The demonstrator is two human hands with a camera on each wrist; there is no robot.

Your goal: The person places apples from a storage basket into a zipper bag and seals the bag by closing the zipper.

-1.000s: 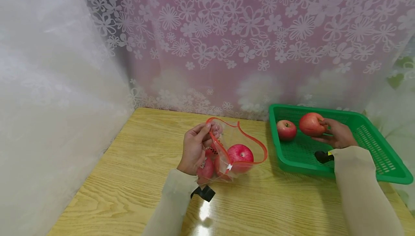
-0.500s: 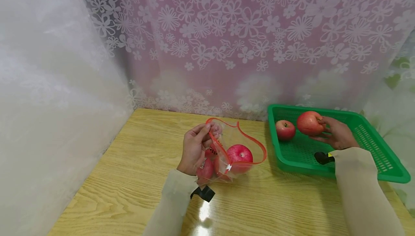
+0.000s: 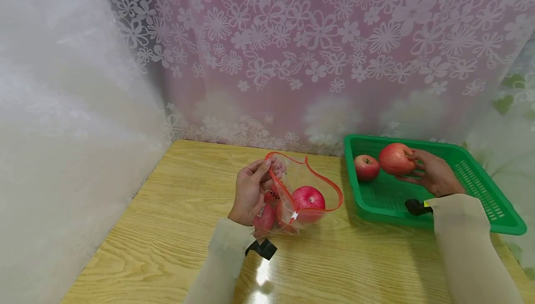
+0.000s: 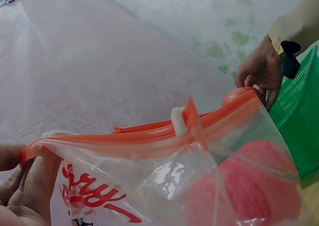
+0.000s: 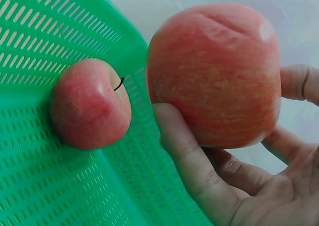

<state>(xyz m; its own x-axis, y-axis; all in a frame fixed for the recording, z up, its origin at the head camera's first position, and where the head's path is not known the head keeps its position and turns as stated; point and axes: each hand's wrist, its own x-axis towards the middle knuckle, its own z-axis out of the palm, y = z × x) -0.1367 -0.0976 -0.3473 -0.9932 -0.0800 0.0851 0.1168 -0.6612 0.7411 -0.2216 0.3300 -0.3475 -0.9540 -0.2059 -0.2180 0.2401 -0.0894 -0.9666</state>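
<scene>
My left hand (image 3: 250,191) pinches the red-edged rim of a clear zip bag (image 3: 307,174), whose mouth gapes open. Several red apples lie inside the bag, the topmost apple (image 3: 308,197) showing through the opening. The bag's white slider (image 4: 178,121) sits partway along the zip in the left wrist view. Over the green basket (image 3: 352,188), my right hand (image 3: 434,174) grips an apple (image 5: 214,76) between thumb and fingers, raised off the basket floor. Another apple (image 5: 90,104), with a dark stem, rests in the basket's left corner.
The bag stands on a wooden table (image 3: 167,220), left of the basket. A pink flowered curtain (image 3: 267,62) hangs behind the table. Pale sheeting (image 3: 75,132) covers the left side, and leaf-patterned sheeting (image 3: 507,104) the right.
My right hand has shifted slightly left with the apple, which is now partly in line with the basket's other apple. The left hand and bag have stayed nearly still.
</scene>
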